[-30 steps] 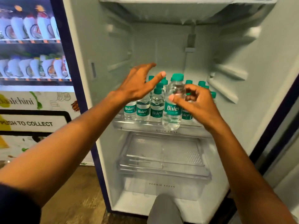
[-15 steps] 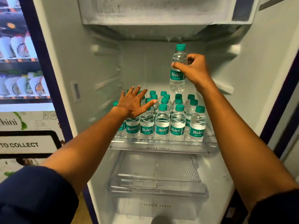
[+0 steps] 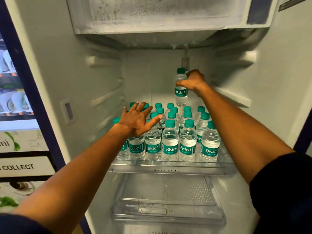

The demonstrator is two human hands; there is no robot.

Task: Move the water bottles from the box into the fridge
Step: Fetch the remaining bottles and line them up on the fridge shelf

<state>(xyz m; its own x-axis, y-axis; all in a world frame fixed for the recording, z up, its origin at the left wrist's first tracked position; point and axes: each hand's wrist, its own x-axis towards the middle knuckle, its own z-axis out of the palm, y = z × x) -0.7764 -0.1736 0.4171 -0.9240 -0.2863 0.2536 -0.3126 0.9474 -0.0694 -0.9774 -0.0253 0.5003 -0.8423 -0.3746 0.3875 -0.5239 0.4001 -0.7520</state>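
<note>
Bottles (image 3: 169,141) crowd the fridge (image 3: 101,81) shelf (image 3: 168,169); right hand (image 3: 194,81) grips one bottle (image 3: 181,93) above them; left hand (image 3: 136,122) spread flat on caps.

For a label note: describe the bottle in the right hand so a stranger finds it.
Look inside the open fridge, above the Quick Chill shelf packed with green-capped bottles. The held bottle is the only one raised near the back wall, gripped by the right hand.

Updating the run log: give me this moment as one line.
right hand grips raised bottle | left hand open over shelved bottles | shelf back-right placement pending
</note>
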